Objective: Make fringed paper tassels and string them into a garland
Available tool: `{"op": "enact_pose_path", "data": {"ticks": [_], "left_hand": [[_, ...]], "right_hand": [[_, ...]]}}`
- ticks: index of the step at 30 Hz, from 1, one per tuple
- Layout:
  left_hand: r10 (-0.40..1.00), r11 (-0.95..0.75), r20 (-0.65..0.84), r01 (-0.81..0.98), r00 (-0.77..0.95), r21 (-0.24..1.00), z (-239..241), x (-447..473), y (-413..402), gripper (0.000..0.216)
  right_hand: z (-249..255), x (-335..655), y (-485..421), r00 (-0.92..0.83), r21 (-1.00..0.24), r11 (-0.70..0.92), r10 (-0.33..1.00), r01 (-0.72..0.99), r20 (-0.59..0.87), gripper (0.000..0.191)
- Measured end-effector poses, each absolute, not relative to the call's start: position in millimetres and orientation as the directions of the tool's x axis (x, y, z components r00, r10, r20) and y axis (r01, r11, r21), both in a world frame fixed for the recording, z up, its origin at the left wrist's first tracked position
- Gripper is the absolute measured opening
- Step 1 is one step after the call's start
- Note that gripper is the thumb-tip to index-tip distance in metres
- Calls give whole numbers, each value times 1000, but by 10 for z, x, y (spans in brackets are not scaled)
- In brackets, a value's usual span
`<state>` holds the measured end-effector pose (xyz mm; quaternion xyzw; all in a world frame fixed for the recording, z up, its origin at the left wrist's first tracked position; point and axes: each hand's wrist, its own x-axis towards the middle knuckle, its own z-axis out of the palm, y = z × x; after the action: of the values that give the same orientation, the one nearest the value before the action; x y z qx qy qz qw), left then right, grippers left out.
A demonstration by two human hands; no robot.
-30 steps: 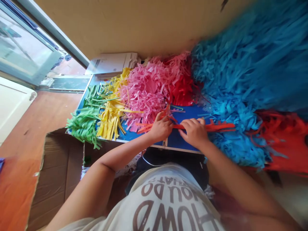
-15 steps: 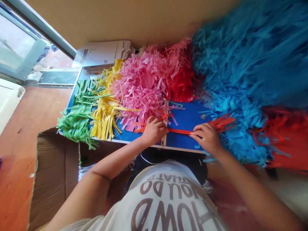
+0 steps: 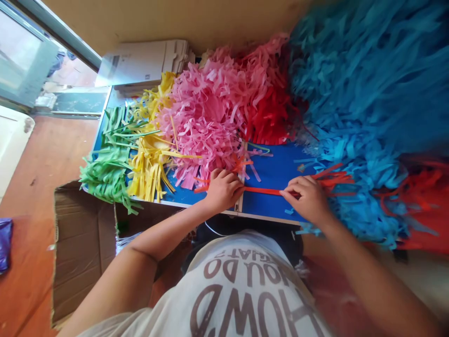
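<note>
A narrow red-orange paper strip point(image 3: 262, 190) stretches straight between my hands, just above the blue tabletop point(image 3: 277, 164). My left hand point(image 3: 224, 189) is closed over its left part, and a short end sticks out past the knuckles. With thumb and fingers pinched, my right hand point(image 3: 305, 196) grips the other end. Orange-red fringe point(image 3: 335, 179) fans out behind the right hand, next to light-blue fringed paper point(image 3: 361, 159). Pink fringed paper point(image 3: 217, 135) lies just beyond the left hand.
Green point(image 3: 108, 173) and yellow fringe point(image 3: 150, 164) lie at the table's left end. Red fringe point(image 3: 268, 117) sits behind. A white stack point(image 3: 140, 61) stands by the wall. More red paper point(image 3: 428, 210) is at right. An open cardboard box point(image 3: 80, 248) is below the table's left edge.
My right hand has shifted slightly right, and the taut strip between the hands looks a little longer. The left hand keeps its grip. The view has moved slightly.
</note>
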<state>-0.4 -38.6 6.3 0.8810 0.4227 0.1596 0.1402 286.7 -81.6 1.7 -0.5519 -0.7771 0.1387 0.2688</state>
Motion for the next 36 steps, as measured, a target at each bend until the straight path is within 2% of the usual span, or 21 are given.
{"op": "enact_pose_path", "data": {"ticks": [10,12,15,17,20,22,24,26,30,36], "left_hand": [[781,-619,138,723,609,307,74,28,-333,25],[748,-661,171,701,641,268,82,39,-342,19],[608,-794,237,576,758,194,100,80,-350,17],[527,-850,245,507,814,145,110,109,-346,18],[491,-871,211,480,845,105,108,126,-326,20],[482,-876,199,472,853,101,96,120,-306,20],[478,-878,205,468,854,96,86,117,-285,21],[475,-880,214,466,854,92,94,128,-266,22],[465,-885,227,456,856,94,154,180,-261,24],[459,-887,261,453,849,87,157,282,-331,21]], "right_hand": [[19,2860,-752,-228,-443,284,958,850,177,27],[95,2829,-765,-232,-366,277,959,888,164,20],[220,2642,-846,-281,-176,323,933,930,224,10],[239,2451,-938,-364,-98,398,896,912,256,22],[147,2278,-1091,-476,-119,504,856,856,204,39],[70,2346,-1174,-462,-127,483,872,866,165,51],[43,2527,-1217,-392,-71,413,897,908,203,56],[77,2693,-1209,-390,-9,408,878,913,277,47],[197,2661,-1052,-541,42,558,781,829,311,25],[213,2447,-787,-649,91,647,730,757,215,26]]}}
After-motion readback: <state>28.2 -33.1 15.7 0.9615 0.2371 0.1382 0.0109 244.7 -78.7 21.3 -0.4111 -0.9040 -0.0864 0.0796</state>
